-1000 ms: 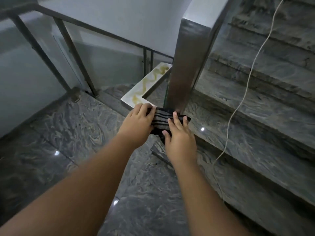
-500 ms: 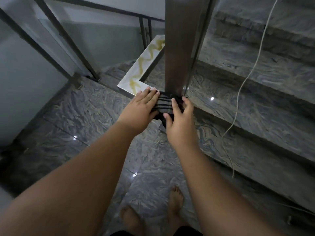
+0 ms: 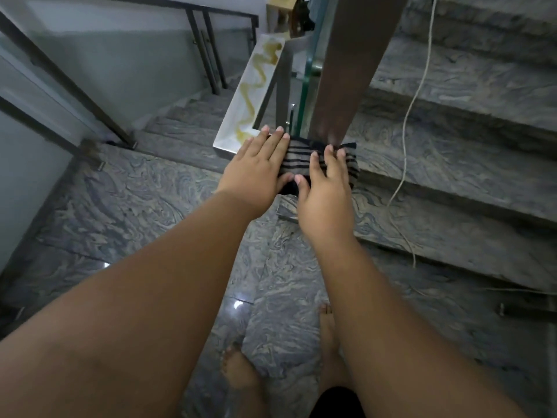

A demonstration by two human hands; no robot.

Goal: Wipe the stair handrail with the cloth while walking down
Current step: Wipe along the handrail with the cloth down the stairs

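Listing left to right what you have before you.

Railing bars (image 3: 75, 82), far left: dark metal, several, running out of frame at the top and left edge, so no full count is possible. One landing floor (image 3: 126, 206) of grey veined stone lies beneath.

Your left hand (image 3: 256, 167): one, palm down, fingers straight and together, lying flat on the left end of the cloth. It presses rather than clasps; the thumb is tucked toward the cloth and mostly hidden.

Cloth (image 3: 301, 161): one, dark with pale stripes, spread across the low end of the handrail between your two hands. Its middle shows; both ends sit under your hands, and its lower edge is lost in shadow.

White ledge (image 3: 256, 95): one, with a yellowish wavy stain, just behind your left hand.

Handrail (image 3: 346, 70): one broad brown rail, rising up and out of the top of the frame. Its end where the cloth covers it cannot be seen. A glass panel edge (image 3: 307, 86) stands just left of it.

Your right hand (image 3: 325, 182): one, fingers spread and lying over the right part of the cloth, thumb pointing toward the left hand. Whether the fingertips curl under the rail cannot be told.

Bare feet (image 3: 238, 375): two, partly covered by your forearms at the bottom.

Steps (image 3: 452, 164), right: three or so visible, cut off at the right edge. One pale cable (image 3: 413, 116) trails down across them.
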